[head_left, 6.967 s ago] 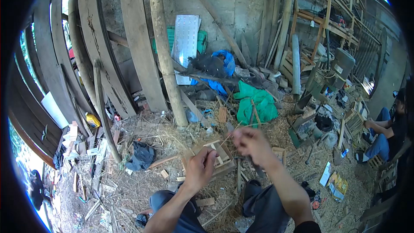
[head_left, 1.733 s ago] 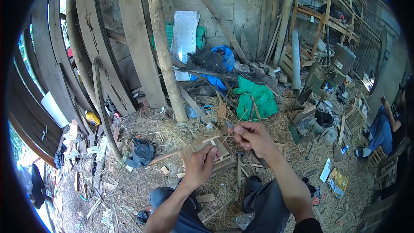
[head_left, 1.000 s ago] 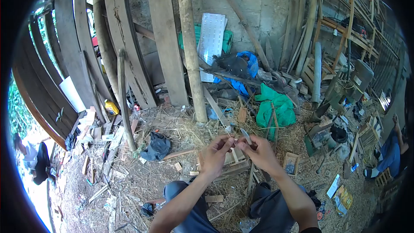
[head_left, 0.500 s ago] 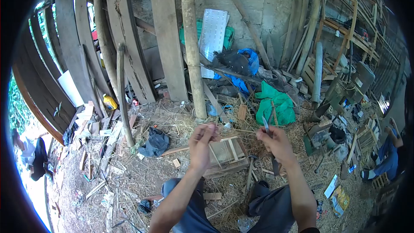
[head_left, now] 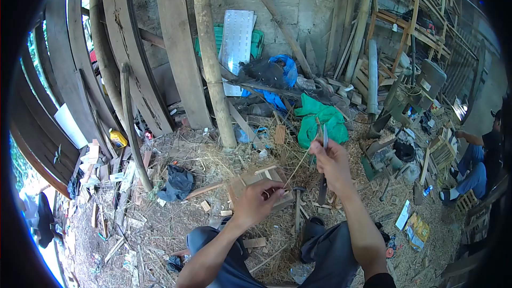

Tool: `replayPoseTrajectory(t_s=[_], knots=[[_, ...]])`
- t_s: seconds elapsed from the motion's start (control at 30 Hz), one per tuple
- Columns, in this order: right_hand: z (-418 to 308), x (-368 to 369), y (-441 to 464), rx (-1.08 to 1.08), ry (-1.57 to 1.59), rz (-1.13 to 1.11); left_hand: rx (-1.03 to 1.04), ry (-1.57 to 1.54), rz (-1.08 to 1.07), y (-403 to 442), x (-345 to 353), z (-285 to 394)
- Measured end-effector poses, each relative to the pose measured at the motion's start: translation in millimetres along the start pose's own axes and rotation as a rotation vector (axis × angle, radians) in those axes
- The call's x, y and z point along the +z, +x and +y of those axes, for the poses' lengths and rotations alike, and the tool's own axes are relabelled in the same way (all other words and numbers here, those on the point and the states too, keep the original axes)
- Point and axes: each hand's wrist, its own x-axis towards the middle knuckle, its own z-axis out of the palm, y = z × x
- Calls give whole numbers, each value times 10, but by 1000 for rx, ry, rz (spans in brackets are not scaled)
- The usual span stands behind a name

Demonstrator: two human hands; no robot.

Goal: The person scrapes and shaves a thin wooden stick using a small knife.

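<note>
My right hand (head_left: 333, 168) is closed around a knife (head_left: 325, 137), its blade pointing up past the thumb and a dark part showing below the fist. A thin wooden strip (head_left: 298, 168) slants from the thumb of that hand down to my left hand (head_left: 258, 202). The curled fingers of my left hand pinch around the strip's lower end. Beneath the hands is a wooden box (head_left: 234, 189) on the ground, partly hidden by my left hand. Close to its right side a hammer (head_left: 298, 208) stands with its head up.
Straw and wood scraps cover the ground. A green plastic bag (head_left: 320, 120) lies ahead, a black bag (head_left: 178, 184) to the left. A wooden post (head_left: 213, 74) rises in front of the block wall. One person (head_left: 472, 165) sits at far right, another (head_left: 42, 213) at far left.
My left hand has moved down and slightly right, so the strip now slants instead of lying nearly level. My right hand has lowered slightly, still gripping the knife. The view has turned right.
</note>
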Motion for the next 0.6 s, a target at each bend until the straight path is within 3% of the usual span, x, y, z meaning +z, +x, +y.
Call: replayPoseTrajectory(t_s=[0.07,0.17,0.27,0.33,0.53,0.6], knots=[[-60,104,-54,22,-28,-24,52,12,5,14,26,-31],[-55,143,-97,82,36,-101,-49,-180,39,35,-10,-36],[-95,227,-160,-44,-218,-238,-127,-244,67,47,-65,-62],[-69,294,-195,86,-256,-383,-138,-250,61,47,-69,-51],[-11,284,-163,266,-23,-394,-128,-260,31,32,-80,-28],[-26,279,-142,229,-88,-340,-158,-335,-20,42,-106,-65]])
